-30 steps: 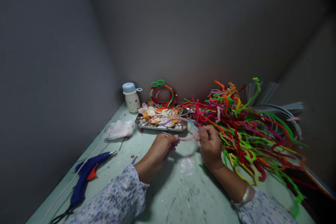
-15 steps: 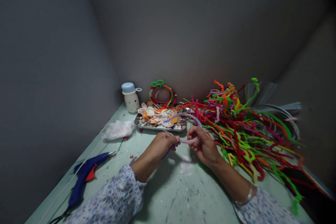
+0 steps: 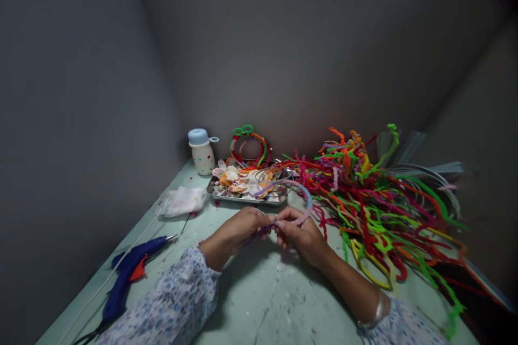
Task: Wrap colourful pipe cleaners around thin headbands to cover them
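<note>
A thin curved band point(image 3: 309, 199), wrapped in fuzzy pink, blue and purple stem, arches up from my fingers in front of the tray. My left hand point(image 3: 246, 229) pinches its purple part between thumb and fingers. Right beside it, my right hand point(image 3: 299, 234) grips the pink part, thumb and index finger pressed together. The fingertips of both hands nearly touch. A purple stretch runs beneath my left fingers, partly hidden by them.
Behind my hands is a metal tray point(image 3: 246, 200) of flower shapes, with colourful wrapped hoops point(image 3: 265, 153) at its back. A bottle point(image 3: 202, 156), plastic packet point(image 3: 184, 200) and blue glue gun point(image 3: 121, 280) lie left. Tangled fuzzy stems point(image 3: 364, 199) spread right.
My right hand has moved left, up against my left fingertips, and its fingers have closed further on the band. The band's arch now stands further over my right hand.
</note>
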Motion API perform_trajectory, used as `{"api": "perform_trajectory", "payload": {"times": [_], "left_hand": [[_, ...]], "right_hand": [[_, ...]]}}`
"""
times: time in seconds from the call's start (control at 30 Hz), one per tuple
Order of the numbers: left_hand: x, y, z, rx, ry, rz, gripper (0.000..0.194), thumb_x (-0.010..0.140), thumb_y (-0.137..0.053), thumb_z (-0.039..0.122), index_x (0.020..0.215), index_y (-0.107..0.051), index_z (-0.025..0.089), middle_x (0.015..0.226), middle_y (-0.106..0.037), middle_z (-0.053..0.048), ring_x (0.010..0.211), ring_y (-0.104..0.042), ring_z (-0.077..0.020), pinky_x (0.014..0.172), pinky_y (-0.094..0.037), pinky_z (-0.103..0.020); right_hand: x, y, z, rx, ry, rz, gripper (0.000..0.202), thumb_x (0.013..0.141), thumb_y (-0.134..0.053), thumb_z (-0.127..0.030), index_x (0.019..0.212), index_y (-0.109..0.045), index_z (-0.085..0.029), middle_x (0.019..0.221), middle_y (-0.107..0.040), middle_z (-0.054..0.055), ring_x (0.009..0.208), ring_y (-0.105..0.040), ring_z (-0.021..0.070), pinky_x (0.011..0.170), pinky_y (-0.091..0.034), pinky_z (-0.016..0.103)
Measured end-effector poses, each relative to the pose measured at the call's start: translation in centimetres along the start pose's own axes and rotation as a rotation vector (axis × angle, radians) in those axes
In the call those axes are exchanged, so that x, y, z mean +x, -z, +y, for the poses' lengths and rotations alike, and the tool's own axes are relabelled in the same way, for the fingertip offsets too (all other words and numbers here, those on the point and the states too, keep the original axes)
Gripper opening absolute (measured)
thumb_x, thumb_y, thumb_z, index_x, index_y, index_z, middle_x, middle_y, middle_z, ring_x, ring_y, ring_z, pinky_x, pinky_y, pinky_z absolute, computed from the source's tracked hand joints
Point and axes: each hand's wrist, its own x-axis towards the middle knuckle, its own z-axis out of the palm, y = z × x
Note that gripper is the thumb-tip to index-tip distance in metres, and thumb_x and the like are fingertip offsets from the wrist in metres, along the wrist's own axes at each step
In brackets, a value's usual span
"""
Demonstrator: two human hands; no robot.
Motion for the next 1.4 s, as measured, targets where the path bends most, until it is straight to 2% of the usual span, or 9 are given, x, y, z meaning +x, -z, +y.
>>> {"api": "perform_trajectory", "payload": {"times": [0.17, 0.27, 0.37, 0.63, 0.87, 1.13, 1.4], "left_hand": [[0.0, 0.2, 0.0, -0.045, 0.077, -0.043, 0.029, 0.069, -0.067, 0.040, 0.062, -0.061, 0.013, 0.056, -0.053, -0.001, 0.050, -0.042, -0.0096, 0.051, -0.027, -0.025], [0.0, 0.2, 0.0, 0.009, 0.036, -0.036, 0.031, 0.071, -0.065, 0.042, 0.060, -0.061, 0.013, 0.054, -0.052, 0.000, 0.050, -0.040, -0.0094, 0.051, -0.026, -0.024], [0.0, 0.2, 0.0, 0.069, -0.029, -0.001, 0.034, 0.073, -0.063, 0.044, 0.059, -0.060, 0.013, 0.053, -0.051, 0.000, 0.050, -0.040, -0.0098, 0.052, -0.026, -0.025], [0.3, -0.2, 0.1, 0.145, -0.096, 0.163, 0.035, 0.071, -0.064, 0.046, 0.058, -0.056, 0.014, 0.055, -0.050, 0.002, 0.051, -0.038, -0.0090, 0.053, -0.025, -0.025], [0.5, -0.6, 0.0, 0.150, -0.150, 0.236, 0.038, 0.067, -0.064, 0.050, 0.057, -0.052, 0.016, 0.054, -0.048, 0.003, 0.052, -0.039, -0.0097, 0.054, -0.027, -0.025], [1.0, -0.8, -1.1, 0.199, -0.120, 0.327, 0.036, 0.069, -0.061, 0.049, 0.062, -0.052, 0.015, 0.056, -0.047, 0.004, 0.052, -0.037, -0.0097, 0.052, -0.027, -0.024], [0.9, -1.2, -1.1, 0.214, -0.050, 0.372, 0.031, 0.070, -0.060, 0.043, 0.062, -0.051, 0.015, 0.054, -0.047, 0.003, 0.051, -0.038, -0.0096, 0.052, -0.026, -0.025]], "right_hand": [[-0.5, -0.5, -0.2, -0.225, 0.102, 0.062, 0.025, 0.082, -0.062, -0.043, 0.078, -0.053, -0.019, 0.056, -0.061, -0.002, 0.049, -0.057, 0.0129, 0.048, -0.042, 0.024], [-0.6, -0.4, -0.1, -0.336, 0.166, 0.096, 0.021, 0.083, -0.062, -0.039, 0.080, -0.055, -0.019, 0.061, -0.063, -0.001, 0.055, -0.060, 0.0142, 0.051, -0.044, 0.024], [-0.6, -0.2, 0.1, -0.343, 0.196, 0.102, 0.018, 0.083, -0.062, -0.037, 0.082, -0.056, -0.019, 0.065, -0.064, 0.000, 0.058, -0.062, 0.0148, 0.054, -0.046, 0.025], [-0.2, -0.4, 0.0, -0.253, 0.089, 0.146, 0.020, 0.079, -0.065, -0.036, 0.085, -0.056, -0.019, 0.062, -0.066, 0.000, 0.055, -0.062, 0.0150, 0.053, -0.046, 0.025], [0.1, -0.7, -0.1, -0.226, 0.043, 0.191, 0.024, 0.077, -0.067, -0.039, 0.084, -0.060, -0.017, 0.064, -0.068, 0.003, 0.056, -0.063, 0.0160, 0.054, -0.049, 0.027], [0.1, -0.8, -0.1, -0.290, 0.019, 0.219, 0.022, 0.078, -0.064, -0.038, 0.082, -0.060, -0.017, 0.060, -0.067, 0.002, 0.052, -0.062, 0.0157, 0.051, -0.047, 0.026], [-0.1, -1.0, 0.1, -0.468, 0.080, 0.250, 0.013, 0.080, -0.058, -0.030, 0.081, -0.062, -0.018, 0.062, -0.068, 0.003, 0.055, -0.063, 0.0165, 0.051, -0.045, 0.025]]}}
